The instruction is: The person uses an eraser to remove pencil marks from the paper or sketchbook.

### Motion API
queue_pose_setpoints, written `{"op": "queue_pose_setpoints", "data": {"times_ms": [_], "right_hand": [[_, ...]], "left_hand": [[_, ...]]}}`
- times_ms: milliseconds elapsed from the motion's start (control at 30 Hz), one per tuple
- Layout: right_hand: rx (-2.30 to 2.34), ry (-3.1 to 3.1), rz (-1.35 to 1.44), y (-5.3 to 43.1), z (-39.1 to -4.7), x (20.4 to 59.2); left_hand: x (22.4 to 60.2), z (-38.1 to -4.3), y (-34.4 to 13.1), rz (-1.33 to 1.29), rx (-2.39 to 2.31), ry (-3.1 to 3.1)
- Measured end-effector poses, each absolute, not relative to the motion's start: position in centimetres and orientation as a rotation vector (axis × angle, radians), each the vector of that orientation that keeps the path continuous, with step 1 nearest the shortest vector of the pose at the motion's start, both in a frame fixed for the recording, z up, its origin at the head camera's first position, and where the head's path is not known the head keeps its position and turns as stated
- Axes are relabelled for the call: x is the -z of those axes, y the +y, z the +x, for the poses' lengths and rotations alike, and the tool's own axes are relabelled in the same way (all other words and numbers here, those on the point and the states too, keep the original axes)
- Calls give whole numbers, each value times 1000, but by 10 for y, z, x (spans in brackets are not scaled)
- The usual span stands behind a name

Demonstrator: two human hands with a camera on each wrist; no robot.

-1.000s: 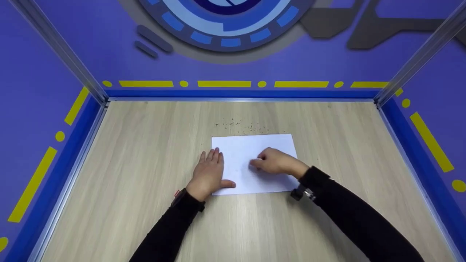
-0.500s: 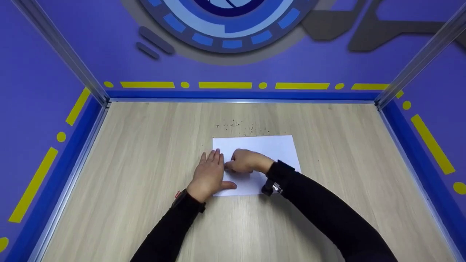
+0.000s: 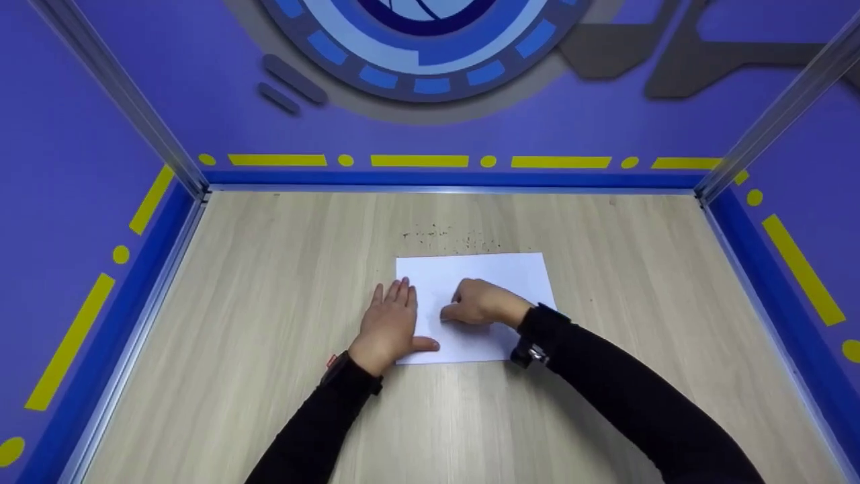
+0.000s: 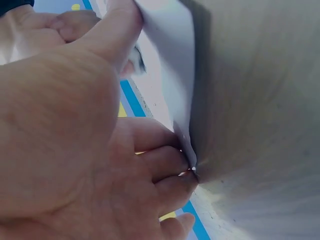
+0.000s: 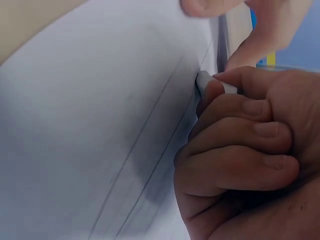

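A white sheet of paper [image 3: 497, 343] lies on the wooden tabletop, and the right wrist view shows thin grey lines [image 5: 145, 122] across it. My left hand [image 3: 386, 329] rests along the sheet's left edge, fingers extended and thumb spread over the near left corner. Over the middle of the sheet, my right hand [image 3: 478, 302] pinches a small white eraser [image 5: 204, 80] between thumb and forefinger. Its worn, rounded end meets the paper, while the other fingers curl into the palm. From above, the eraser is mostly hidden by the hand.
Dark crumbs [image 3: 430, 232] are scattered on the tabletop [image 3: 282, 269] just beyond the sheet's far edge. Blue-purple panels [image 3: 430, 114] with yellow marks and metal edging enclose the table at the back and both sides.
My right hand swept left with the eraser to near the left hand, then came partway back to the right. The left hand has stayed on the sheet's left edge.
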State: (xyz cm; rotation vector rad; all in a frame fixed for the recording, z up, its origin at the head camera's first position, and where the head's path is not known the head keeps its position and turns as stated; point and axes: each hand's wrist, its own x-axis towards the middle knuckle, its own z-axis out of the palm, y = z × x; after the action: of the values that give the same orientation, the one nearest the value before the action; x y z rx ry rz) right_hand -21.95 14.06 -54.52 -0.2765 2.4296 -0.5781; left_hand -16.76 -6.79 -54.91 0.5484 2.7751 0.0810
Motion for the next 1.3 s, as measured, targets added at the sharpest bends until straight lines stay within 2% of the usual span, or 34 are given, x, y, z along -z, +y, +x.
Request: {"op": "queue_pose_setpoints", "data": {"times_ms": [800, 1100, 1300], "right_hand": [[740, 2437, -87, 301, -180, 548], [678, 2460, -42, 309, -169, 543], [754, 2413, 10, 305, -173, 534]], "left_hand": [[552, -167, -67, 541, -86, 2752], [551, -168, -67, 552, -92, 2741], [552, -168, -67, 547, -114, 2744]]}}
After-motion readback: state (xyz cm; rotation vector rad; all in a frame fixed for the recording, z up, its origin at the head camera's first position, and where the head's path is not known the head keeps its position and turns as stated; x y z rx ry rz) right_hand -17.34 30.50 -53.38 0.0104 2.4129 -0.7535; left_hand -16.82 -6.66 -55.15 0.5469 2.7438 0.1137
